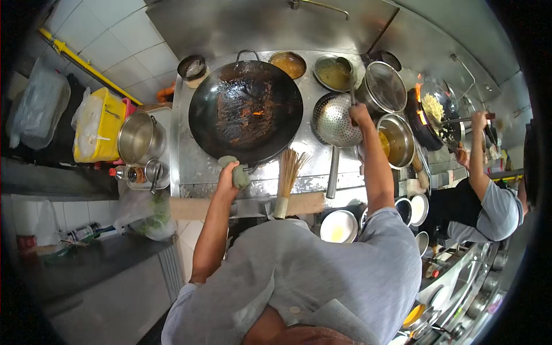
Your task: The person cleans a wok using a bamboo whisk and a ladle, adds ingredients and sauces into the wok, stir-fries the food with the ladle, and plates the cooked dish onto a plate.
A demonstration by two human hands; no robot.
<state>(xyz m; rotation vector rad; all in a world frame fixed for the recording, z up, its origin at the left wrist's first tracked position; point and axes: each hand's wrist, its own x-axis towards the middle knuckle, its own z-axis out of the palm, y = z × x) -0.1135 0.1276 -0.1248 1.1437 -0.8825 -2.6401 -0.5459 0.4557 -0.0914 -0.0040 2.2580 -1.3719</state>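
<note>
A large black wok [246, 109] rests on the steel stove top, its inside dark with brownish marks. My left hand [229, 177] is closed round a green cloth [234, 172] at the wok's near handle. On the right, my right hand [361, 115] grips the handle of a ladle [352, 77], whose bowl is over a pan of yellowish liquid [333, 73]. Just left of that hand lies a perforated strainer [337, 119], its handle pointing toward me. A bamboo brush [290, 172] stands between the wok and the strainer.
Pots [394, 141] and a round mesh sieve [386, 87] are at the right. Farther right a co-worker [480, 201] handles a flaming wok [428, 115]. At left are a yellow tub [115, 123] and a steel pot [136, 138]. White bowls [339, 226] sit near my body.
</note>
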